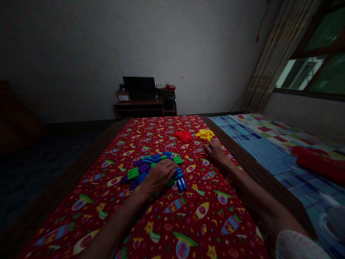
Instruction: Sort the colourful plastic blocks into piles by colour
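Observation:
A mixed heap of blue, green and purple plastic pegs (151, 167) lies in the middle of a red cloth with rocket prints (188, 216). My left hand (157, 177) rests on top of this heap, fingers curved over the pegs. Farther back sit a small pile of red pegs (183, 136) and a pile of yellow pegs (205, 134). My right hand (215, 151) reaches toward the yellow pile, its fingertips at the nearest yellow peg; whether it grips one is hidden.
The red cloth covers a long wooden-edged surface. To the right lies a bed with a blue checked sheet (258, 151) and a red object (320, 163). A dark desk with a laptop (145, 97) stands at the far wall. A curtained window (309, 68) is at the right.

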Demonstrator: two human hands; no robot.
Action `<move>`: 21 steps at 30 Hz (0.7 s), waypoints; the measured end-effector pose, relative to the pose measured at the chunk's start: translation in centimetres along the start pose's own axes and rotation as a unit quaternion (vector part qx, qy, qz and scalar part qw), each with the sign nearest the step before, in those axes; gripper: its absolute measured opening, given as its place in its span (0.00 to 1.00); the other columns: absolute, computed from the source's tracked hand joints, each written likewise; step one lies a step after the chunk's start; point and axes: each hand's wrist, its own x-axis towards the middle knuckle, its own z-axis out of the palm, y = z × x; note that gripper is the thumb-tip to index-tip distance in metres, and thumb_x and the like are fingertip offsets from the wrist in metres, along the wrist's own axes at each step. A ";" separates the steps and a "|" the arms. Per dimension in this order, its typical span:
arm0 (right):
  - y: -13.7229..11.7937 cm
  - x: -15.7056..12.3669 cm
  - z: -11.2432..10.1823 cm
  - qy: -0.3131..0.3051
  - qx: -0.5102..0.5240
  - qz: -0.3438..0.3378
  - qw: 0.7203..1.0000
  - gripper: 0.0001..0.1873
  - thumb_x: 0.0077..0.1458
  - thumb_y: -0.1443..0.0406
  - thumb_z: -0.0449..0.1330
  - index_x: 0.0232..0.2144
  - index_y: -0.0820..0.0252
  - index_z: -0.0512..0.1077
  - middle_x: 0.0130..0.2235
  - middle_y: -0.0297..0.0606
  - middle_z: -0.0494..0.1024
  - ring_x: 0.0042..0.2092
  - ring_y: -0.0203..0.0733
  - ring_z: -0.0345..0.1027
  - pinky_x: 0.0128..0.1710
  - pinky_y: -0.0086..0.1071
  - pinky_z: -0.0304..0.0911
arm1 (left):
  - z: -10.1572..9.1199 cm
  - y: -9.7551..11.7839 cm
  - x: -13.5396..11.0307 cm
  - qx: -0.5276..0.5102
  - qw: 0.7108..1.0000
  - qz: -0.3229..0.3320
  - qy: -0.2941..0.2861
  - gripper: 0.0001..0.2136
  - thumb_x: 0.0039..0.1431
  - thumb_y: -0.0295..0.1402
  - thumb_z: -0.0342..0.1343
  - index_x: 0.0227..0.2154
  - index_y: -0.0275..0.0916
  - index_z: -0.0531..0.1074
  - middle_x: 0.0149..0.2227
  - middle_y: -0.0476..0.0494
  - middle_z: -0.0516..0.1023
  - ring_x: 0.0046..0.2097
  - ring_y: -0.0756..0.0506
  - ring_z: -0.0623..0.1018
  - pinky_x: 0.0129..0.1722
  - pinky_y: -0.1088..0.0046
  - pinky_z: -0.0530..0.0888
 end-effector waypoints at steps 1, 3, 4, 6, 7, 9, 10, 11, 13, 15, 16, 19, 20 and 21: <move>-1.3 0.1 -0.3 0.004 0.022 -0.017 1.000 0.13 0.61 0.64 0.51 0.38 0.64 0.74 0.43 0.49 0.74 0.44 0.46 0.66 0.47 0.37 0.60 | -0.5 -0.5 -0.1 0.008 1.000 -0.013 0.013 0.16 0.69 0.34 0.39 0.46 0.38 0.72 0.47 0.41 0.77 0.51 0.45 0.74 0.54 0.63 0.69; -4.4 0.5 -0.5 -0.032 0.072 -0.069 0.994 0.15 0.62 0.66 0.49 0.37 0.64 0.75 0.38 0.45 0.77 0.39 0.42 0.68 0.42 0.33 0.61 | -1.4 -1.8 -0.3 0.021 0.997 -0.066 0.046 0.17 0.68 0.36 0.39 0.43 0.38 0.73 0.45 0.40 0.78 0.49 0.43 0.75 0.52 0.62 0.70; -6.2 0.9 -0.4 -0.067 0.092 -0.101 0.988 0.14 0.61 0.66 0.49 0.37 0.63 0.75 0.35 0.43 0.77 0.36 0.40 0.68 0.39 0.31 0.60 | -1.7 -2.6 -0.4 0.022 0.992 -0.102 0.064 0.17 0.68 0.36 0.39 0.42 0.37 0.73 0.44 0.39 0.78 0.48 0.43 0.75 0.51 0.62 0.71; -9.9 1.8 0.4 -0.147 0.105 -0.160 0.970 0.13 0.60 0.67 0.50 0.37 0.63 0.75 0.33 0.41 0.78 0.34 0.39 0.68 0.35 0.28 0.58 | -2.0 -4.4 -1.1 0.019 0.981 -0.169 0.097 0.18 0.67 0.37 0.39 0.41 0.36 0.74 0.43 0.38 0.77 0.48 0.42 0.75 0.52 0.61 0.71; -11.6 2.3 1.1 -0.177 0.100 -0.179 0.963 0.12 0.59 0.68 0.52 0.38 0.63 0.75 0.34 0.42 0.78 0.35 0.39 0.69 0.35 0.28 0.58 | -2.0 -5.3 -1.6 0.019 0.975 -0.195 0.107 0.18 0.66 0.37 0.39 0.41 0.35 0.74 0.43 0.37 0.77 0.48 0.41 0.75 0.52 0.62 0.70; -14.6 3.4 2.8 -0.212 0.079 -0.171 0.959 0.14 0.58 0.68 0.53 0.43 0.65 0.74 0.39 0.45 0.79 0.39 0.41 0.70 0.37 0.29 0.58 | -1.6 -6.9 -2.8 0.034 0.963 -0.240 0.116 0.18 0.65 0.38 0.40 0.42 0.36 0.74 0.46 0.36 0.77 0.51 0.41 0.74 0.55 0.61 0.68; -15.7 3.8 3.6 -0.228 0.066 -0.159 0.958 0.14 0.56 0.70 0.54 0.43 0.66 0.74 0.39 0.46 0.79 0.40 0.42 0.70 0.37 0.29 0.58 | -1.3 -7.6 -3.5 0.042 0.958 -0.262 0.111 0.18 0.64 0.38 0.41 0.44 0.36 0.73 0.48 0.36 0.77 0.52 0.40 0.73 0.56 0.61 0.67; -16.4 4.1 4.4 -0.238 0.058 -0.148 0.958 0.14 0.55 0.71 0.54 0.43 0.67 0.74 0.40 0.47 0.79 0.41 0.43 0.70 0.37 0.29 0.59 | -1.1 -8.2 -4.1 0.044 0.954 -0.280 0.100 0.19 0.63 0.39 0.42 0.46 0.36 0.73 0.50 0.37 0.76 0.54 0.40 0.73 0.57 0.61 0.66; -17.1 4.3 5.6 -0.245 0.052 -0.134 0.959 0.14 0.54 0.72 0.55 0.42 0.68 0.74 0.40 0.48 0.78 0.41 0.43 0.70 0.38 0.29 0.59 | -0.7 -9.0 -5.0 0.028 0.944 -0.321 0.067 0.20 0.61 0.40 0.43 0.48 0.35 0.72 0.51 0.36 0.76 0.54 0.39 0.73 0.57 0.60 0.67; -16.8 4.1 6.0 -0.242 0.056 -0.128 0.960 0.14 0.54 0.71 0.56 0.43 0.67 0.74 0.41 0.47 0.78 0.43 0.43 0.70 0.39 0.29 0.60 | -0.7 -9.5 -5.3 0.007 0.936 -0.349 0.042 0.20 0.59 0.40 0.46 0.48 0.36 0.73 0.50 0.35 0.77 0.52 0.38 0.75 0.55 0.60 0.68; -16.3 3.9 5.9 -0.236 0.064 -0.120 0.962 0.16 0.54 0.70 0.57 0.45 0.66 0.74 0.41 0.46 0.78 0.43 0.43 0.70 0.40 0.29 0.60 | -0.8 -9.6 -5.2 0.001 0.933 -0.358 0.038 0.19 0.58 0.39 0.47 0.47 0.37 0.74 0.48 0.36 0.78 0.51 0.37 0.75 0.54 0.60 0.69; -13.7 3.4 4.8 -0.179 0.120 -0.054 0.975 0.19 0.54 0.67 0.57 0.49 0.64 0.72 0.42 0.42 0.79 0.42 0.43 0.71 0.41 0.31 0.62 | -1.5 -9.7 -4.5 -0.013 0.925 -0.375 0.053 0.17 0.52 0.39 0.53 0.43 0.39 0.76 0.45 0.37 0.80 0.48 0.36 0.77 0.49 0.61 0.72; -12.5 3.3 4.2 -0.146 0.141 -0.017 0.979 0.20 0.54 0.67 0.57 0.50 0.63 0.72 0.42 0.41 0.79 0.43 0.43 0.72 0.42 0.31 0.63 | -1.8 -9.7 -4.3 -0.022 0.921 -0.384 0.059 0.17 0.51 0.39 0.54 0.42 0.39 0.77 0.44 0.37 0.80 0.47 0.36 0.78 0.47 0.61 0.73; -11.1 3.1 3.5 -0.111 0.155 0.021 0.981 0.21 0.54 0.67 0.57 0.51 0.63 0.71 0.43 0.41 0.79 0.43 0.43 0.72 0.43 0.32 0.63 | -2.1 -9.8 -4.1 -0.033 0.916 -0.394 0.065 0.18 0.49 0.40 0.56 0.41 0.39 0.77 0.43 0.37 0.81 0.45 0.36 0.79 0.46 0.62 0.74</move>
